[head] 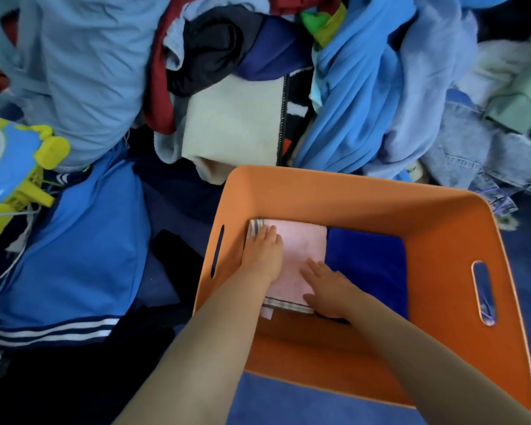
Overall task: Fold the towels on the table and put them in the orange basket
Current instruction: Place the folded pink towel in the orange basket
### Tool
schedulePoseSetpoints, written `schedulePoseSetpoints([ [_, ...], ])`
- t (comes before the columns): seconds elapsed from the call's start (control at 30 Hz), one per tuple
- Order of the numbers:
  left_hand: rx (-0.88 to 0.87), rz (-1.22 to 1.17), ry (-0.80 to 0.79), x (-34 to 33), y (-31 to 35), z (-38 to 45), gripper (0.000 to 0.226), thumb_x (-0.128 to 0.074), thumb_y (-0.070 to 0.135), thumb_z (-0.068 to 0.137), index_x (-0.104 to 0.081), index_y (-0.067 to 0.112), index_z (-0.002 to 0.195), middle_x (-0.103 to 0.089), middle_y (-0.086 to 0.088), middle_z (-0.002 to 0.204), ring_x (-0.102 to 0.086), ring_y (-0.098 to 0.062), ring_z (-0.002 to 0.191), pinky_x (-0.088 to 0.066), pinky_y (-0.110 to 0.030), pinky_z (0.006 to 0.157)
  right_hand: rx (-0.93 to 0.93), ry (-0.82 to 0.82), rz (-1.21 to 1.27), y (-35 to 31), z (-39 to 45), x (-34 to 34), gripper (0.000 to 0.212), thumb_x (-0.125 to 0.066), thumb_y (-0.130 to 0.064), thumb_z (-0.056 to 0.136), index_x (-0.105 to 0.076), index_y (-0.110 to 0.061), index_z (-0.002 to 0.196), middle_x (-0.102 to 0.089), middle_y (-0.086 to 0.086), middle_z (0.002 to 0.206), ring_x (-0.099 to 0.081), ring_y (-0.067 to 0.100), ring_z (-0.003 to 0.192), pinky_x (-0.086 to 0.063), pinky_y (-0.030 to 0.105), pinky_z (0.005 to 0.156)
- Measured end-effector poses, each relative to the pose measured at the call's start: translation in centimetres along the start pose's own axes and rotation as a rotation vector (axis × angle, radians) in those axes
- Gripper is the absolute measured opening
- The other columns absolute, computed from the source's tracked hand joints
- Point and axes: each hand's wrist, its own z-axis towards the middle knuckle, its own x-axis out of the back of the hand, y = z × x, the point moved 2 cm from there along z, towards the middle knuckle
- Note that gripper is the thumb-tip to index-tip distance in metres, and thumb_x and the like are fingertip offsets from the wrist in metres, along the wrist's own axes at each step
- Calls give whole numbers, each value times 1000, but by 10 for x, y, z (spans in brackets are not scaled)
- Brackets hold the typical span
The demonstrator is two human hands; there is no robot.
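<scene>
I see both my left hand (262,256) and right hand (328,286) pressing flat, fingers straight, on the folded pink towel (301,250) inside the orange basket (442,240), beside a blue towel (368,259).

Both hands (292,271) flat on pink towel (301,250) in orange basket (442,240).

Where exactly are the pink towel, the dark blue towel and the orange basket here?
pink towel (301,246), head view, bare middle of its top face.
dark blue towel (365,259), head view, middle of its folded surface.
orange basket (334,197), head view, inside of its far wall.
</scene>
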Motion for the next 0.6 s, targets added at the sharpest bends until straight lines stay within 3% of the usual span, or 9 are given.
schedulePoseSetpoints([
  [0.27, 66, 32, -234, -11, -15, 31, 64, -36, 12, 96, -1, 8, 149, 11, -7, 158, 10, -23, 146, -4, -36, 119, 16, -120, -50, 2, 7, -23, 56, -30, -29, 100, -3, -18, 148, 12, 0, 157, 0, 20, 146, -4, 42, 119],
  [0.43, 56, 49, -286, -23, -19, 43, 59, -24, 1, 95, 2, 4, 149, 8, -9, 158, 6, -21, 147, -3, -32, 119, 16, -154, 13, 2, 12, -26, 57, -25, -38, 100, -2, -18, 148, 13, 0, 157, 1, 20, 145, -2, 41, 119],
  [0.53, 66, 53, -280, -23, -17, 44, 60, -28, 2, 95, -1, 3, 148, 5, -10, 158, 2, -22, 147, -7, -32, 119, 17, -151, 7, 3, 16, -27, 57, -25, -37, 100, -1, -18, 148, 13, 0, 157, 0, 20, 145, -1, 41, 119],
  [0.6, 74, 76, -217, -18, -15, 39, 58, -35, 4, 94, -11, 1, 147, -8, -13, 157, -7, -26, 146, -15, -35, 118, 21, -134, 19, 4, 14, -26, 56, -27, -35, 100, -3, -18, 148, 11, -1, 157, -2, 21, 145, -3, 41, 119],
])
